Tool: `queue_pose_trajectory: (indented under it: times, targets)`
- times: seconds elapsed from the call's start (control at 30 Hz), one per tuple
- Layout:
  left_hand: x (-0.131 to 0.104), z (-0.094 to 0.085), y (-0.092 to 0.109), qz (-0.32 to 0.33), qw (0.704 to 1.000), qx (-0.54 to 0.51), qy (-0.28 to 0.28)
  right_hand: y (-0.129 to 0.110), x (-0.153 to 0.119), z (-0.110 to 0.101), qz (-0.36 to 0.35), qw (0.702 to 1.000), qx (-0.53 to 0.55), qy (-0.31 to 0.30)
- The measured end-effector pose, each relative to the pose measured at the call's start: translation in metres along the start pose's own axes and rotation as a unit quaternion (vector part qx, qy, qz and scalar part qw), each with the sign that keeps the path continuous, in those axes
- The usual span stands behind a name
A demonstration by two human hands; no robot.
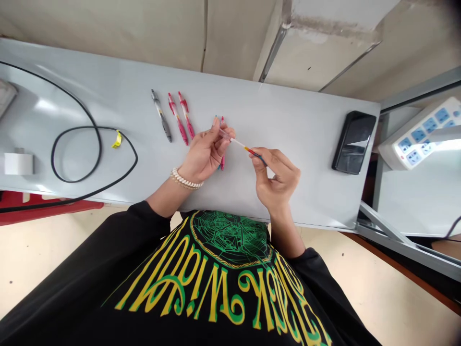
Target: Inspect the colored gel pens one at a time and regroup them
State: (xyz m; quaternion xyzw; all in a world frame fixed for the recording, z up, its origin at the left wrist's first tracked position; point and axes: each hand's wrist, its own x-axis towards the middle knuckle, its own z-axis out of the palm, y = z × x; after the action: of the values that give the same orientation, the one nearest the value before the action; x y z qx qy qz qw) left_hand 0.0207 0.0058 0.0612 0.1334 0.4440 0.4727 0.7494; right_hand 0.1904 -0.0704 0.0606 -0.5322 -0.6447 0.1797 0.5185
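Note:
My left hand (207, 151) pinches a clear pen barrel (225, 133) between thumb and fingers. A thin white pen refill (237, 142), orange and red farther along, runs from that barrel to my right hand. The fingertips of my right hand (279, 180) are closed on the refill's coloured end, where a dark blue part (262, 158) shows. Whether the refill's tip sits inside the barrel is too small to tell. A pink pen (222, 162) lies on the table under my left hand, partly hidden, with a bit of teal beside it.
On the grey table (306, 120), a grey pen (162, 117) and two pink pens (177, 117) lie left of my hands. A black phone (353, 142) is at the right, a looped black cable (95, 139) and white charger (18, 163) at the left. Beyond the right edge is a power strip (421, 134).

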Motion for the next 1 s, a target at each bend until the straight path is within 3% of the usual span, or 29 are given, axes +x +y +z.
queue_pose_trajectory:
  times: [0.13,0.23,0.3,0.47,0.6,0.73,0.87,1.0]
  targets:
    - [-0.002,-0.001,-0.009,0.096,0.994,0.054,-0.022,0.007,0.000,0.006,-0.076,0.995,-0.063,-0.021]
    - [-0.003,-0.002,-0.015,0.148,0.984,0.080,-0.065,0.009,-0.001,0.009,-0.081,0.993,-0.064,-0.056]
    - [-0.003,-0.002,-0.018,0.145,0.983,0.088,-0.073,0.009,-0.002,0.011,-0.065,0.995,-0.053,-0.061]
    - [-0.001,0.000,-0.017,0.120,0.989,0.090,-0.019,0.009,-0.004,0.011,-0.088,0.994,-0.053,-0.035]
    - [-0.002,0.003,-0.017,0.112,0.989,0.092,-0.026,0.010,-0.005,0.010,-0.055,0.997,-0.047,-0.002]
    - [-0.003,0.005,-0.017,0.110,0.991,0.078,-0.017,0.010,-0.004,0.008,-0.097,0.993,-0.069,0.012]
    - [-0.003,0.005,-0.017,0.115,0.990,0.079,-0.016,0.009,-0.004,0.007,-0.073,0.996,-0.047,0.030]
    - [-0.004,0.005,-0.017,0.117,0.989,0.086,-0.018,0.008,-0.002,0.003,-0.106,0.993,-0.036,0.032]
